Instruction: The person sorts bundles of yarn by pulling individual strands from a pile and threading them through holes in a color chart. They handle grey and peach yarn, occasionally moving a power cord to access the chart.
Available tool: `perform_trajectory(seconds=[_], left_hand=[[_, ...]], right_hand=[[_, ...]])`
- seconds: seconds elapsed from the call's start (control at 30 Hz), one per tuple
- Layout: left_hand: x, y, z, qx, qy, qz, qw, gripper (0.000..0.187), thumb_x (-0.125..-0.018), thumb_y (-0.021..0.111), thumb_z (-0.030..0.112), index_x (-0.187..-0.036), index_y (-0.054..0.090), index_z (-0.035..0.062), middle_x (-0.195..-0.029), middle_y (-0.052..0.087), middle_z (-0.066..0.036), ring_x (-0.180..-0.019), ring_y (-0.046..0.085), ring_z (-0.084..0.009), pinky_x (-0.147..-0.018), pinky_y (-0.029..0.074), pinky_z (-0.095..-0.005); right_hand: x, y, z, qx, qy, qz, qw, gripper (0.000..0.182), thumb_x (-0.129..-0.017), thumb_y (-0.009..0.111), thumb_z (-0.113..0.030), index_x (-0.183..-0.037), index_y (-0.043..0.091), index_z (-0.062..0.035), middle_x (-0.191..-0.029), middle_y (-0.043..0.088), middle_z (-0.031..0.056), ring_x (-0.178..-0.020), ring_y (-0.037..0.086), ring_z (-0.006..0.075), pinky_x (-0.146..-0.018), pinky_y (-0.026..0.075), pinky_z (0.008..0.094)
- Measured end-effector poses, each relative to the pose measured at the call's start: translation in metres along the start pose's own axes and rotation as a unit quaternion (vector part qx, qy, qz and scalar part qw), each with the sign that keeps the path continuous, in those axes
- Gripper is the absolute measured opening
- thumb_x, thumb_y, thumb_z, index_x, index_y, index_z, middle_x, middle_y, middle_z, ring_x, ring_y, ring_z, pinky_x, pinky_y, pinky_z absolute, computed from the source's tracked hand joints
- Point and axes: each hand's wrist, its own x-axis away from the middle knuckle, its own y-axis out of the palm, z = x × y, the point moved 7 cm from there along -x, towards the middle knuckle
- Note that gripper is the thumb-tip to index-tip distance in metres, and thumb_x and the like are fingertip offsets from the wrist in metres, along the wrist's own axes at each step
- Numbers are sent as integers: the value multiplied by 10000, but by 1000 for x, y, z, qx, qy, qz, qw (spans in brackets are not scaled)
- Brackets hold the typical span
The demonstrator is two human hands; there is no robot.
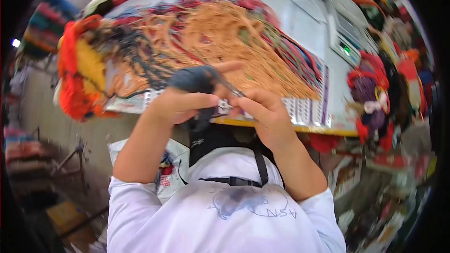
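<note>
Dark grey-blue yarn point(193, 80) is wrapped round my left hand point(185, 103), whose index finger points out to the right while the thumb lies against the fingers. A strand of it runs across to my right hand point(263, 110), where thumb and fingertips pinch it. Both hands are close together over the table's front edge. Beyond them, a wide spread of orange strands point(220, 33) lies on the table, with red, green and dark strands around it. Loose yarn also hangs below my left hand.
A scale point(344, 42) with a lit green display stands at the right of the table point(300, 16). Red and purple yarn bundles point(370, 84) hang at the right edge, orange and yellow skeins point(86, 70) at the left. A white bag point(176, 168) is below.
</note>
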Motion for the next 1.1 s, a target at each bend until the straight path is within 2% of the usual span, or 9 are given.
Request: perform_trajectory(seconds=[0.17, 0.23, 0.33, 0.5, 0.67, 0.77, 0.83, 0.93, 1.1], left_hand=[[20, 2, 4, 140, -100, -100, 980, 702, -737, 601, 110, -1332, 305, -115, -570, 463, -4, -423, 410, -81, -407, 330, -237], [43, -10, 11, 79, -14, -304, 949, 571, -796, 550, 73, -1317, 369, -75, -497, 397, 18, -373, 344, -58, -349, 274, -234], [98, -86, 42, 275, 54, -184, 942, 465, -912, 437, 145, -1348, 356, 3, -462, 249, 65, -322, 234, -15, -279, 186, -201], [226, -208, 99, 264, 197, 218, 919, 451, -988, 268, 137, -1423, 196, 44, -559, 241, 55, -410, 210, -28, -367, 213, -192], [312, -262, 136, 310, 304, 271, 859, 440, -975, 308, 110, -1387, 238, -29, -590, 249, 39, -428, 224, -44, -388, 226, -204], [273, -229, 139, 300, 313, 246, 867, 440, -968, 347, 86, -1378, 250, -39, -576, 257, 30, -425, 237, -45, -389, 237, -199], [236, -212, 121, 317, 291, 224, 875, 444, -960, 372, 87, -1371, 264, -41, -598, 273, 29, -436, 247, -44, -395, 251, -196], [171, -183, 79, 359, 218, 187, 888, 444, -933, 428, 87, -1342, 318, -45, -671, 322, 31, -453, 267, -41, -412, 290, -189], [71, -109, -28, 284, -40, 230, 930, 462, -868, 536, 87, -1295, 401, -23, -935, 589, -55, -498, 391, 1, -472, 383, -142]], right_hand=[[-2, -7, 4, -98, 44, -90, 990, 142, -886, 552, -123, -937, 606, -2, -659, 544, 16, -588, 517, 105, -519, 391, 222], [4, -28, -14, -246, 33, -120, 961, 146, -912, 515, -147, -945, 611, -42, -591, 450, -20, -492, 410, 59, -418, 294, 208], [37, -152, -66, -276, -82, 87, 954, 239, -972, 385, -206, -1051, 556, -58, -566, 294, -45, -422, 265, 50, -372, 233, 195], [197, -401, -159, -229, -168, 259, 923, 276, -970, 375, -160, -1175, 516, -43, -583, 258, -39, -446, 239, 50, -407, 201, 202], [400, -527, -297, -88, -344, 587, 728, 308, -947, 457, -219, -1201, 528, -59, -510, 206, -51, -420, 182, 48, -397, 165, 217], [371, -469, -344, 78, -330, 575, 744, 323, -937, 471, -179, -1215, 494, -14, -547, 246, -49, -427, 186, 49, -390, 165, 223], [313, -465, -347, 107, -283, 460, 835, 341, -932, 454, -130, -1232, 453, 31, -608, 288, -40, -450, 218, 46, -391, 188, 212], [131, -265, -229, 94, -208, 393, 891, 362, -898, 471, -78, -1232, 442, 58, -708, 407, -30, -522, 309, 10, -426, 241, 149], [-11, -143, -36, 262, 16, 247, 933, 230, -806, 646, -213, -938, 671, -27, -708, 588, -24, -550, 441, 14, -481, 345, 158]])
